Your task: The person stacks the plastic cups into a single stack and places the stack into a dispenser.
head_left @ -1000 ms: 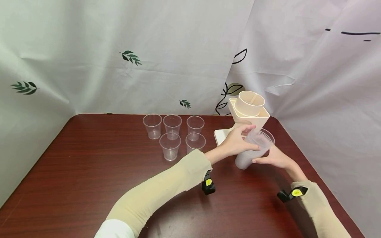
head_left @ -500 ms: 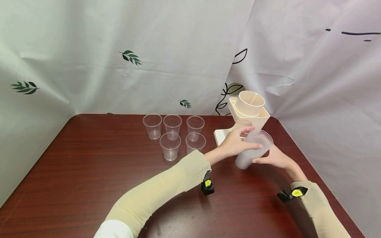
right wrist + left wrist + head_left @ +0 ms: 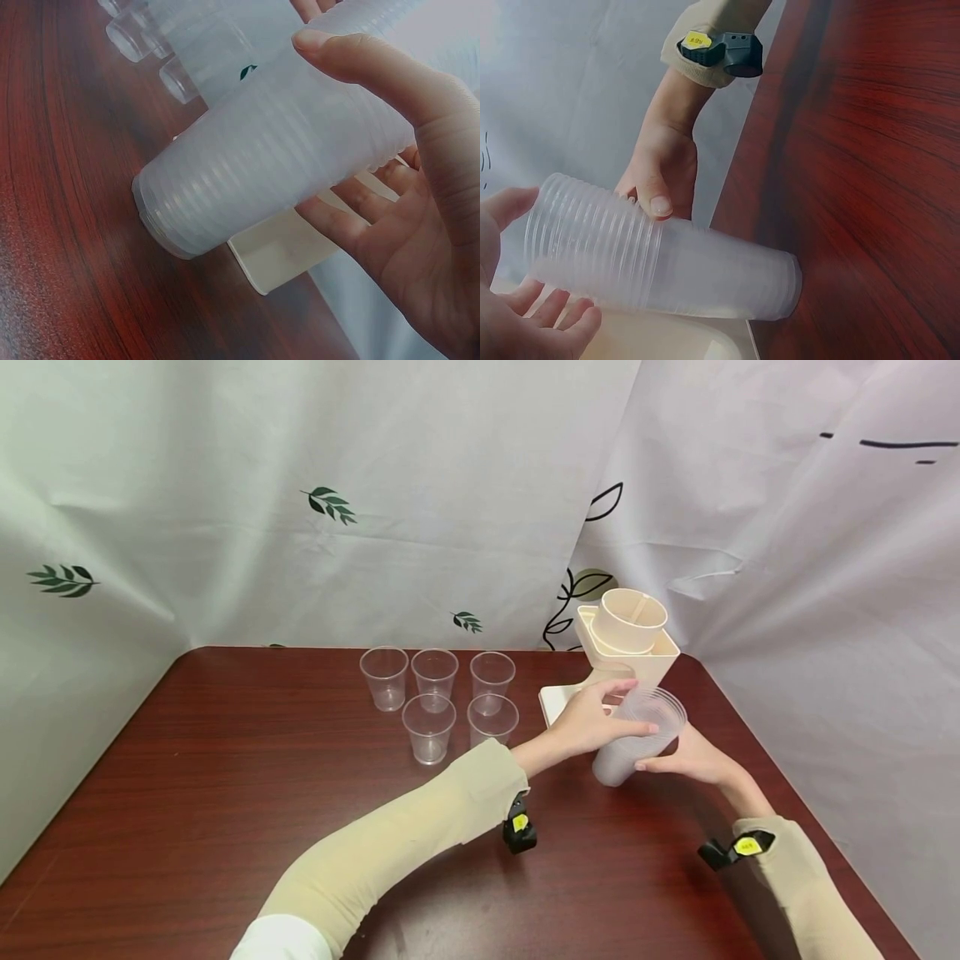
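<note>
Left grip (image 3: pixel 592 720) and right grip (image 3: pixel 692 755) are holding a tilted stack of clear cups (image 3: pixel 624 757)

The left grip is pinching the rim end, thumb on the near side and fingers on the far side. The right grip is clamping round the stack lower down, its thumb (image 3: pixel 352 60) lying along one side and its fingers passing beneath. The stack is leaning over the right part of the worktop (image 3: pixel 225 793), in front of a cream appliance (image 3: pixel 632 643), with its mouth up and its base low; whether the base is touching the wood is hard to tell. Five single cups (image 3: pixel 429 735) are standing upright to the left, well apart from it.

The cups are looking like thin plastic: light even as a bundle, springy in the wall, probably rather slick, and liable to dent or crack under a hard squeeze. Nested like this, they are likely backing one another up and feeling stiffer than one alone. The closely spaced rims are offering the best purchase for parting a cup, while the smooth, tapering lower body is calling for a broad, gentle wrap, as too slack a hold could be inviting a slide.
</note>
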The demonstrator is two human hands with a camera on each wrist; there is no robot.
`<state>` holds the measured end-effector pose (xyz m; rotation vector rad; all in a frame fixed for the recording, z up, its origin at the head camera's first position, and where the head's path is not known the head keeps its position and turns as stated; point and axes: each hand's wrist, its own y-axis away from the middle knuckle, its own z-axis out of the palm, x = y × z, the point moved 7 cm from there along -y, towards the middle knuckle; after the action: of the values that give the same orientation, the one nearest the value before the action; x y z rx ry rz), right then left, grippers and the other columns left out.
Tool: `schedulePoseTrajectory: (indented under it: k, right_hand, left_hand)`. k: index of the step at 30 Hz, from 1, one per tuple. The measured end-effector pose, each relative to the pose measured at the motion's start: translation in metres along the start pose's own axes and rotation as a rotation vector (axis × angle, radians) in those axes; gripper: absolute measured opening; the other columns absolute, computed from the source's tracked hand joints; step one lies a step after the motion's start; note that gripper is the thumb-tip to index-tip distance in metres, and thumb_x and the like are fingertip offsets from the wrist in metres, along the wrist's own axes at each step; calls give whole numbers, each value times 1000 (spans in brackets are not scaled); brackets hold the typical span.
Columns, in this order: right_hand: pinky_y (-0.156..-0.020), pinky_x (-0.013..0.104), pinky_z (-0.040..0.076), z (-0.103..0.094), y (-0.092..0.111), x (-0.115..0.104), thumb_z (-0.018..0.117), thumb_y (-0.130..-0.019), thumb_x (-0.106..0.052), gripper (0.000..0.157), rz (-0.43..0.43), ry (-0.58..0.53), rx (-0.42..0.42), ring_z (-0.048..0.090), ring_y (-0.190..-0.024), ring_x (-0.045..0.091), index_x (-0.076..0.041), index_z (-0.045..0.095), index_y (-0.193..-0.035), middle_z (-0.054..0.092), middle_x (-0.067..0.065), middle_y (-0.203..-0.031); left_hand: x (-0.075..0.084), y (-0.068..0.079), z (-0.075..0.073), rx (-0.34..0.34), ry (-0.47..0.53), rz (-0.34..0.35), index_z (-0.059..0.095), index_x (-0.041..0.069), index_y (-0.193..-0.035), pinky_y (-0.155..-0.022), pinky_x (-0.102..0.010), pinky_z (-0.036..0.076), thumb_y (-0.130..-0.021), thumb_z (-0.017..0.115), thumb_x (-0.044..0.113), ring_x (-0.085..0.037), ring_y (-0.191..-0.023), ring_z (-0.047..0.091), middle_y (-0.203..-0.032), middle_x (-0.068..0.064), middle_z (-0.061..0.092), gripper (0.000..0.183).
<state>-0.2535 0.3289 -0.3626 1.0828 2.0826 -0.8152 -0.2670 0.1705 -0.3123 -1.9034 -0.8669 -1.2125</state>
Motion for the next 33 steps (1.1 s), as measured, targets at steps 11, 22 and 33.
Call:
schedulePoseTrajectory:
  k: [11, 22, 33]
  right_hand:
    - [-93, 8, 37, 0, 0, -1, 78, -70, 6, 78, 11, 1, 2, 53, -108, -5, 0, 38, -136, 56, -20, -119]
    - [-93, 7, 32, -1, -1, -3, 79, -68, 5, 77, 14, 29, 15, 52, -104, -5, 5, 38, -132, 57, -19, -113]
    - [-94, 7, 32, -1, 0, -3, 80, -67, 5, 79, 16, 29, 20, 52, -104, -4, 3, 38, -134, 58, -18, -113]
  left_hand:
    - [6, 4, -17, -6, 6, 32, 52, 9, -136, -97, -25, 50, -76, 81, 22, -20, -118, 60, -136, -6, 58, 68]
    - [7, 13, -47, 38, -4, 53, 51, 9, -137, -99, -29, 50, -75, 82, 18, -23, -117, 61, -136, -9, 58, 70]
    - [-2, 25, -93, 112, 32, 20, 49, 11, -138, -103, -37, 48, -76, 80, 13, -25, -118, 59, -132, -11, 58, 69]
